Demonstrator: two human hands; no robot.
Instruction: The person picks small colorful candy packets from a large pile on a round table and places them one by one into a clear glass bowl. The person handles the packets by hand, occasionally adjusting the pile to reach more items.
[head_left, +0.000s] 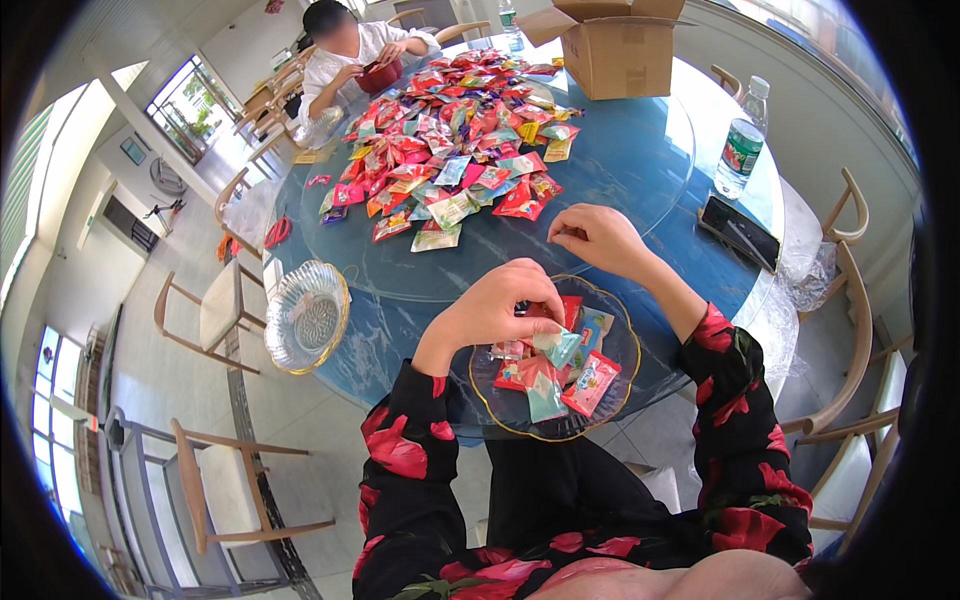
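My left hand (510, 300) is over a clear glass plate (480, 397) with a gilded scalloped rim, at the table's near edge. Its thumb and fingers pinch a small teal wrapped packet (561, 349). Several more wrapped packets lie on the plate, among them a red one (592, 382) and a teal-and-pink one (543, 390). Beyond the plate my right hand (596, 236) hovers over the table, its fingers curled and nothing visible in them. Farther off, a large heap of colourful wrapped packets (450, 142) covers the middle of the glass turntable (637, 150).
A stack of clear gold-rimmed dishes (307, 319) and red-handled scissors (277, 232) sit at left. To the right are a phone (741, 232) and a water bottle (742, 139). An open cardboard box (619, 56) stands behind. Across the table a person (352, 52) handles a red basket (380, 76).
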